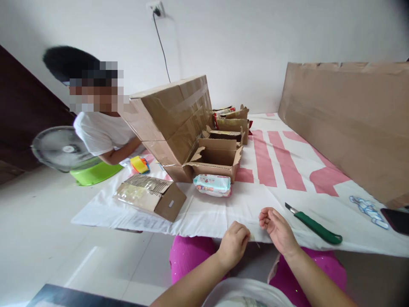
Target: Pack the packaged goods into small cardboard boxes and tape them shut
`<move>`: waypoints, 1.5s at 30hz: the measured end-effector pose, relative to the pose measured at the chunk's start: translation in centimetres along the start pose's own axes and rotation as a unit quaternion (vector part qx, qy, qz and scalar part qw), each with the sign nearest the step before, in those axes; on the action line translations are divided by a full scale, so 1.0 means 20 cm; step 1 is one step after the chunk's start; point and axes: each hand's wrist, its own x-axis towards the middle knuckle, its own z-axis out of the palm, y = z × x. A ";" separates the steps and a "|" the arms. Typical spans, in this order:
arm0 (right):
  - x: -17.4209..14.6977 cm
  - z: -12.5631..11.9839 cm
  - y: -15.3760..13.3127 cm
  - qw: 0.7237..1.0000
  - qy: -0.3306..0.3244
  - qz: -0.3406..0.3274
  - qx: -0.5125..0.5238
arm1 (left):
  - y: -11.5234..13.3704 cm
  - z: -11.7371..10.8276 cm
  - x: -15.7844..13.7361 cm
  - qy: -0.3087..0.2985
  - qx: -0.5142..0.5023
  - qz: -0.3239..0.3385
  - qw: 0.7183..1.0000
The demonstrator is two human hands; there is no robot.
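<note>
At the table's front edge, my left hand (234, 244) is closed with its fingers curled down. A tiny pale scrap shows near its fingertips, but I cannot make out what, if anything, it grips. My right hand (278, 230) is just to the right, palm turned inward, fingers loosely bent and apart from the thumb, with nothing visible in it. To its right lies a green utility knife (316, 226) with its blade out. Beyond my left hand, a wet wipes pack (212, 185) rests against an open cardboard box (213, 170).
Taped cartons (179, 115) are stacked behind a closed box (150, 194). More open boxes (231, 123) line up farther back. A large cardboard sheet (345, 123) stands at right, near a phone (396, 219). A person (102, 132) sits at left by a tape roll (139, 164) and fan (68, 149).
</note>
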 end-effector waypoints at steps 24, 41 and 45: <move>-0.05 -0.06 0.15 0.902 -0.105 -0.108 -0.404 | 0.01 0.00 0.05 -0.075 0.347 0.056 0.933; 0.02 -0.22 0.28 0.918 -0.102 -0.054 -0.380 | 0.03 -0.64 -0.07 0.344 0.288 0.174 0.877; 0.05 -0.23 0.30 0.914 -0.114 -0.057 -0.385 | -0.06 -1.21 -0.12 0.627 0.191 0.050 0.754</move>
